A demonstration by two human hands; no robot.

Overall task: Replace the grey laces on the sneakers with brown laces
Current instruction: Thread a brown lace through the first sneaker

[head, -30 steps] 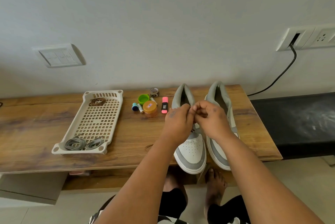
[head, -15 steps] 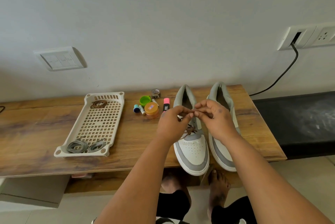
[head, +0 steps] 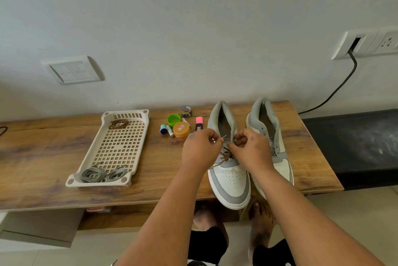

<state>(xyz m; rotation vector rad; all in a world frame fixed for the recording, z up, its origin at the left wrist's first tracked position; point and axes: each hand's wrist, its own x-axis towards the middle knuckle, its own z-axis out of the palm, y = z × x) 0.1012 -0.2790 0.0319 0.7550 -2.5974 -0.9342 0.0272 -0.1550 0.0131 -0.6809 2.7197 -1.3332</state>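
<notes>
Two white and grey sneakers stand side by side on the wooden table, toes toward me. On the left sneaker (head: 229, 181) a brown lace (head: 226, 156) crosses the lower eyelets. My left hand (head: 200, 150) pinches one end of that lace above the sneaker's tongue. My right hand (head: 251, 149) pinches the lace at an eyelet on the left sneaker's right side. The right sneaker (head: 269, 128) shows no lace and is partly hidden by my right hand. A coiled brown lace (head: 118, 124) lies at the tray's far end, and two grey lace bundles (head: 103, 174) lie at its near end.
The beige slotted tray (head: 116, 149) sits left of the sneakers. Between them stand an orange jar (head: 181, 129), a green cap (head: 173, 119), a pink highlighter (head: 199, 123), batteries and a small tape roll. A black cable (head: 336, 91) hangs from the wall socket. My bare feet are under the table edge.
My hands have moved slightly apart over the left sneaker, and the brown lace end now sticks out from my left fingers. The view shifted a little.
</notes>
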